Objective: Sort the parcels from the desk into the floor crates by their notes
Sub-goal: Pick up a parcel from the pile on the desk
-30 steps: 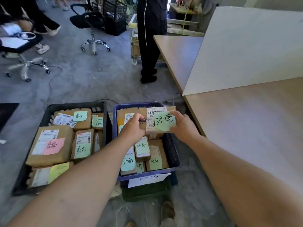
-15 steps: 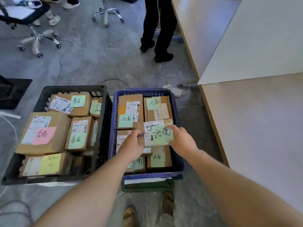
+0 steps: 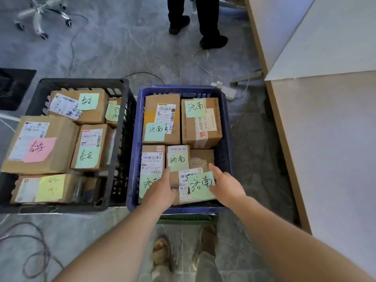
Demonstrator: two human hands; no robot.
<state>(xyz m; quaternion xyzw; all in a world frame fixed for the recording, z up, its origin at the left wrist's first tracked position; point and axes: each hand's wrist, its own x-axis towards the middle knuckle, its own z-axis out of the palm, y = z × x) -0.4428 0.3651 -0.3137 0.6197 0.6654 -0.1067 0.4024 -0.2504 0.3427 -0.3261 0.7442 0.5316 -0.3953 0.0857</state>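
A small cardboard parcel (image 3: 183, 190) topped with a green note (image 3: 201, 185) reading 济南 sits at the near end of the blue crate (image 3: 133, 143), over the boxes packed beneath it. From this angle it is not clear whether it rests on them or hangs just above. The left hand (image 3: 160, 190) lies against its left edge and the right hand (image 3: 225, 186) against its right. Both have fingers stretched forward and fairly flat rather than curled, steadying the box from either side; the thumbs cannot be made out.

The placement appears deliberate. The other parcels (image 3: 200, 123) in this crate show the same two characters on their green notes, so the box seems to be joining its match, and the step looks all but finished, with only the letting go to come.

Just to the left, touching side to side, stands the black crate (image 3: 81, 81) — its boxes carry different writing, one on a pink note (image 3: 39, 149). The light wooden surface (image 3: 325, 149) runs along the right, near enough that both crates can be reached from it. Beyond lie a power strip (image 3: 224, 90) and loose cables on the grey floor, and a bystander's dark-trousered legs (image 3: 203, 23).
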